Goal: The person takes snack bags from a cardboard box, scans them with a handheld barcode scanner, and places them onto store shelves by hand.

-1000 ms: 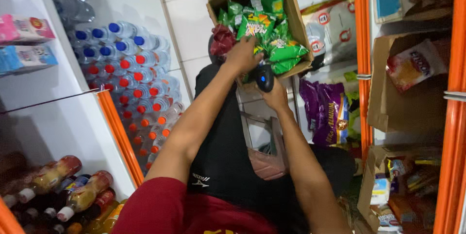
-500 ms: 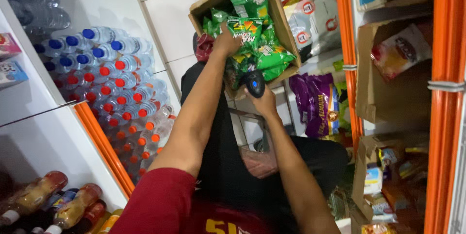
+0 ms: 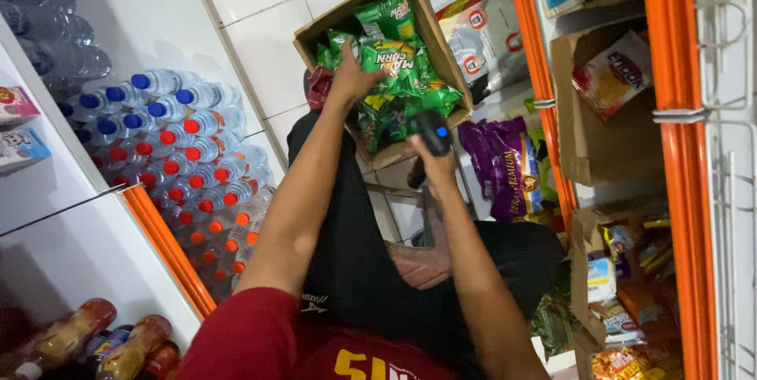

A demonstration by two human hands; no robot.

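An open cardboard box (image 3: 432, 27) full of green snack packets (image 3: 392, 53) rests on my lap. My left hand (image 3: 352, 71) reaches into it, fingers spread on a green packet near the box's left side. My right hand (image 3: 432, 161) holds a black handheld scanner (image 3: 432, 134) with a small blue light, pointed at the packets along the box's near edge. Both forearms stretch forward from my red sleeves over my black trousers.
Stacked water bottles (image 3: 185, 155) with blue, red and orange caps fill the left. An orange-framed shelf (image 3: 658, 72) on the right holds cartons of snacks (image 3: 611, 84). Purple packets (image 3: 505, 163) and a white sack (image 3: 485, 33) lie behind the box. Drink bottles (image 3: 102, 344) sit bottom left.
The view has shifted and moved closer. My left hand stays among the green packets; my right hand with the scanner stays at the box's near edge.
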